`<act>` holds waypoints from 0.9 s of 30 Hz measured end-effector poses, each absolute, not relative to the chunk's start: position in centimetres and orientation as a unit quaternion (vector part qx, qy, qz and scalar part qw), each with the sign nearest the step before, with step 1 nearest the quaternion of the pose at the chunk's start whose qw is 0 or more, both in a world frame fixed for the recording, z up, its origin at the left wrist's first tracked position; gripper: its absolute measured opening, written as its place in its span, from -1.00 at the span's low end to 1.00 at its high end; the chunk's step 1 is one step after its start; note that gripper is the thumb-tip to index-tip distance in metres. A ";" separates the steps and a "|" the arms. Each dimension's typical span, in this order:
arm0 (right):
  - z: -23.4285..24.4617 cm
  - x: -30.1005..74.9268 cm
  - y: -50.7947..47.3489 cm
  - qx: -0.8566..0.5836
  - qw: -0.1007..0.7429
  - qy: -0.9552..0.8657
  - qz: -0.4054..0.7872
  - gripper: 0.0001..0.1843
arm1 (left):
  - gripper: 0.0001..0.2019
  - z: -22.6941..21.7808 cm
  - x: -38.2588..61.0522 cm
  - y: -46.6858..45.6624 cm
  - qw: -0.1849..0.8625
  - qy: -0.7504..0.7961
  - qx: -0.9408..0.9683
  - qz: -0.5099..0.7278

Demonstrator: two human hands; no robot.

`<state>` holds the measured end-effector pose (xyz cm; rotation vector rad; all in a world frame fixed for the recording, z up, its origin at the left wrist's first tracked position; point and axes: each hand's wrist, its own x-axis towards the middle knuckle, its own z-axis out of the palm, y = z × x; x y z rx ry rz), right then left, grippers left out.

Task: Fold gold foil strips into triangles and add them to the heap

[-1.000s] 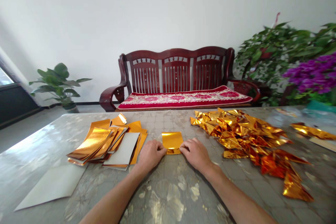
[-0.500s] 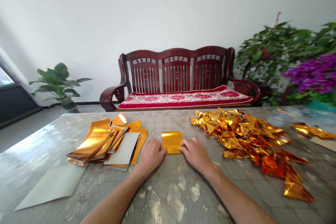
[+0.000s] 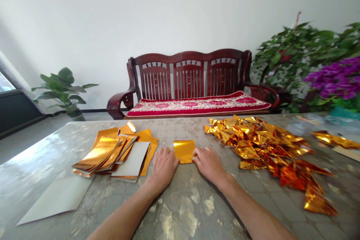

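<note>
Centred on the table lies a small piece of gold foil paper [image 3: 184, 152], shiny side up, its far edge slightly curved. My left hand [image 3: 165, 165] is closed at its near left corner, with the thumb along the edge and the fingers curled. At the right edge, my right hand [image 3: 208, 163] pinches the paper between thumb and fingers. Left of my hands is a loose stack of gold foil sheets [image 3: 98, 153], some showing pale backs. To the right spreads a heap of folded gold foil pieces [image 3: 253, 135], several of them tinted orange-red.
A pale sheet [image 3: 57, 198] lies at the table's left. Clear plastic [image 3: 305, 123] and another gold foil piece [image 3: 334, 140] are at the far right. Behind the patterned table [image 3: 180, 210] stand a dark wooden bench [image 3: 188, 78], a potted plant [image 3: 64, 90] and purple flowers [image 3: 334, 78].
My left hand has shifted slightly to the right, its knuckles a little farther from me. My right hand and the gold foil paper have hardly moved.
</note>
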<state>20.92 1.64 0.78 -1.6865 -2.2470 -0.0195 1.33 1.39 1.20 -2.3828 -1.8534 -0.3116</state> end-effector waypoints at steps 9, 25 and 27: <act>0.1 21.1 1.7 -0.604 0.204 -0.770 -0.004 -0.92 | -0.80 0.9 1.5 0.9 -0.006 -0.421 -0.897 -0.138; 0.1 20.0 0.9 -0.663 0.185 -0.725 -0.014 -0.74 | -0.76 0.9 1.1 -0.4 0.036 -0.443 -0.892 -0.082; 0.1 20.5 1.3 -0.670 0.181 -0.720 -0.013 -0.72 | -0.76 0.9 0.6 -0.6 0.030 -0.453 -0.888 -0.073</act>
